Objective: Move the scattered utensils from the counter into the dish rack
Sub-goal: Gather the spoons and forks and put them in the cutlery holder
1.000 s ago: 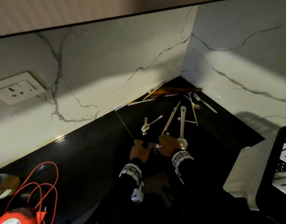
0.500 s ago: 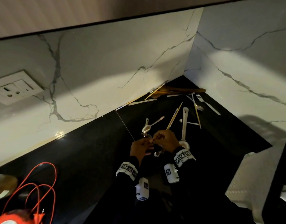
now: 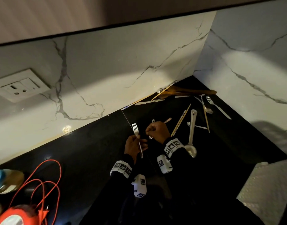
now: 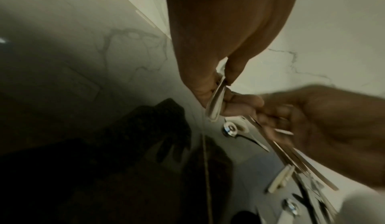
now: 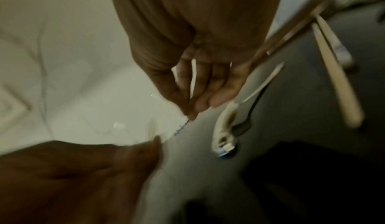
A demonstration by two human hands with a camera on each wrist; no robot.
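My left hand (image 3: 133, 146) grips a metal fork (image 3: 135, 129) by the handle, tines up, just above the black counter (image 3: 90, 151). In the left wrist view the fork handle (image 4: 215, 105) sits between thumb and fingers. My right hand (image 3: 157, 129) hovers close to its right over two small spoons (image 3: 150, 137), fingers bent down. The blurred right wrist view shows nothing in the right hand (image 5: 200, 96); a spoon (image 5: 226, 128) lies under it. A ladle (image 3: 191, 127), chopsticks (image 3: 180, 120), another fork (image 3: 218, 108), a knife (image 3: 149, 102) and a wooden spatula (image 3: 188, 91) lie scattered toward the corner. The dish rack is out of view.
Marble walls (image 3: 139, 62) close the counter at the back and right. A white patterned mat (image 3: 266, 192) lies at the lower right. A red cable (image 3: 42, 184) and a jar (image 3: 6, 181) sit at the lower left. A wall socket (image 3: 19, 85) is at the left.
The fork, held low between both hands a moment ago, now stands upright in my left hand alone. My right hand has come off it toward the spoons. The black rack has left the view.
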